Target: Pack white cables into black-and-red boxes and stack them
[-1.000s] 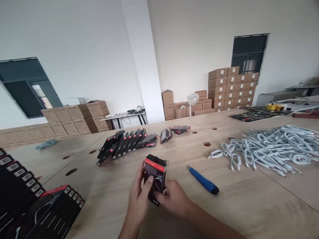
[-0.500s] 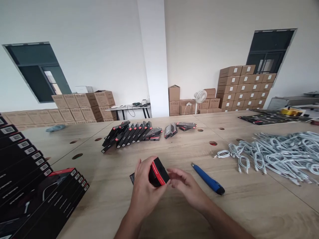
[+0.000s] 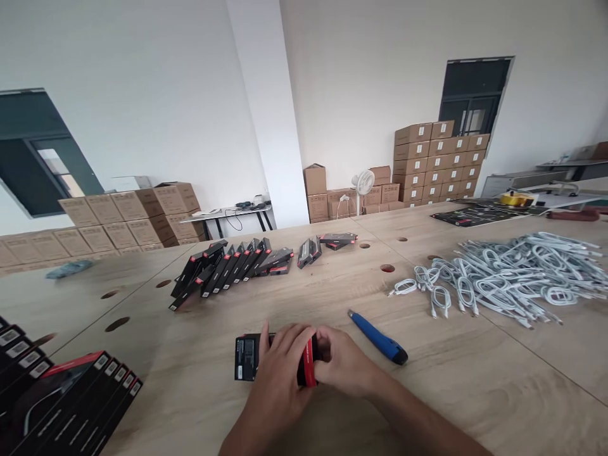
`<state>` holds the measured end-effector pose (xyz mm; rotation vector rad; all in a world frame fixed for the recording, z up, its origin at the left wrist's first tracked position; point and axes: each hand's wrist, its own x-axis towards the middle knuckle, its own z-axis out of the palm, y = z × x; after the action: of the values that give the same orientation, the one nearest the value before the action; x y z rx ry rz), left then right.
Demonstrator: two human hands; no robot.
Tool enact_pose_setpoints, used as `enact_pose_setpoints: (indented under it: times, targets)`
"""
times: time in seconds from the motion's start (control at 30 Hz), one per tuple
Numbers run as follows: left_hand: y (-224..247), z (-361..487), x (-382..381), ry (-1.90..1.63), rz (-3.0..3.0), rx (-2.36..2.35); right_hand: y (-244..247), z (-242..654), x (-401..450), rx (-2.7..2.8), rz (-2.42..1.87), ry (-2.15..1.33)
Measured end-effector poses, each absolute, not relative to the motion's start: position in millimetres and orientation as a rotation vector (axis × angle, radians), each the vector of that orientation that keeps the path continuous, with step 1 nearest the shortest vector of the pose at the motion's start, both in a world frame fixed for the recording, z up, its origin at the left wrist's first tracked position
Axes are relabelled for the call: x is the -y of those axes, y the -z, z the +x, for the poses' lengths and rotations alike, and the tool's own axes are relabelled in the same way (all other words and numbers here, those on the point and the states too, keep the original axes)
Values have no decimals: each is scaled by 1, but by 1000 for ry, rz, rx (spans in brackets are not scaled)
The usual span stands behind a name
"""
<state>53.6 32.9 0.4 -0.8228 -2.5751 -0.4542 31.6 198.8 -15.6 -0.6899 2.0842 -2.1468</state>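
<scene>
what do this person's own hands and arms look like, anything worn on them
Both the left hand and the right hand are bare, with no gloves. No rings show on the fingers that are visible, and no watch or bracelet shows at either wrist. The forearms are uncovered as far as they can be seen, so no sleeve comes into view, and no markings or cables can be made out.

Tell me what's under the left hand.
A black box: a printed surface shows on one side of the left hand, a red band on the other. Its middle is covered; its inside cannot be seen.
</scene>
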Motion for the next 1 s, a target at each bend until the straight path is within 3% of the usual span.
enact_pose_setpoints:
  times: [0.37, 0.8, 1.0]
  targets:
    - [12, 45, -32, 429, -839, 2605, 19, 29, -185, -2417, -431, 2168]
    - [8, 46, -30, 342, -587, 2526, 33, 26, -190, -2512, -583, 2212]
    - [13, 45, -29, 327, -495, 2489, 41, 24, -202, -3193, -1255, 1618]
